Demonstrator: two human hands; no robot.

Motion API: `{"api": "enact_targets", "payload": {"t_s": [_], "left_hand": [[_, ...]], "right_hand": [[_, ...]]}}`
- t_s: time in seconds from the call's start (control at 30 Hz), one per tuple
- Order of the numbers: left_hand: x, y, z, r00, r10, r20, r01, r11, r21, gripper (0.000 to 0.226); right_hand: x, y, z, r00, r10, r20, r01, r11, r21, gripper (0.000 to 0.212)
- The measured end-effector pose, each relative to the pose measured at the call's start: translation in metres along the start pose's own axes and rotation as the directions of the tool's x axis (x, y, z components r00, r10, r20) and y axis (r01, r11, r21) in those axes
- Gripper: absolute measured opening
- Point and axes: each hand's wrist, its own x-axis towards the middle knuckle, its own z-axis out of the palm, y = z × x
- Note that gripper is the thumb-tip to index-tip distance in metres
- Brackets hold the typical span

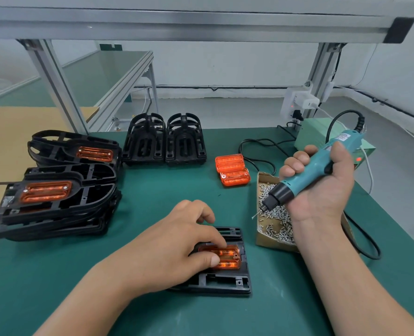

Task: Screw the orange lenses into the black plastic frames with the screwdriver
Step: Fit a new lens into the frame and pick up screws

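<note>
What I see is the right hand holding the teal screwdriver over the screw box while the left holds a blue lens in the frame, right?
Head view: the lens the left hand holds is orange, not blue. The right hand does hold the screwdriver.

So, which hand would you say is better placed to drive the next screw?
Right hand: it grips the screwdriver above the screw box; the left hand holds the orange lens in its frame.
</note>
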Motion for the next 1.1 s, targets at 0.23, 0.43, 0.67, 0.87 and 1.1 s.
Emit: {"api": "enact_targets", "payload": {"t_s": [0.23, 0.43, 0.67, 0.87, 1.1], "left_hand": [[0.005, 0.001, 0.004, 0.999, -0.009, 0.043, 0.007, 0.999, 0.049, 0.022], [0.006, 0.009, 0.008, 0.998, -0.01, 0.062, 0.006, 0.997, 0.074, 0.025], [0.007, 0.008, 0.005, 0.996, -0.018, 0.084, 0.017, 1.0, 0.016, 0.024], [0.017, 0.008, -0.005, 0.997, -0.066, -0.03, 0.066, 0.998, -0.008, 0.042], [0.078, 0.047, -0.01, 0.988, 0.078, -0.137, -0.058, 0.988, 0.146, 0.024]], "right_hand": [[-0.001, 0.0, 0.0, 1.0, -0.005, -0.002, 0.005, 1.0, -0.001, 0.033], [0.0, 0.0, 0.0, 1.0, -0.003, 0.004, 0.003, 1.0, -0.001, 0.034], [0.003, -0.007, -0.001, 1.0, -0.02, -0.001, 0.02, 0.999, 0.04, 0.034], [0.014, -0.032, -0.012, 0.992, -0.106, -0.071, 0.117, 0.978, 0.174, 0.032], [0.023, -0.042, -0.021, 0.961, -0.189, -0.202, 0.236, 0.941, 0.241, 0.032]]}}
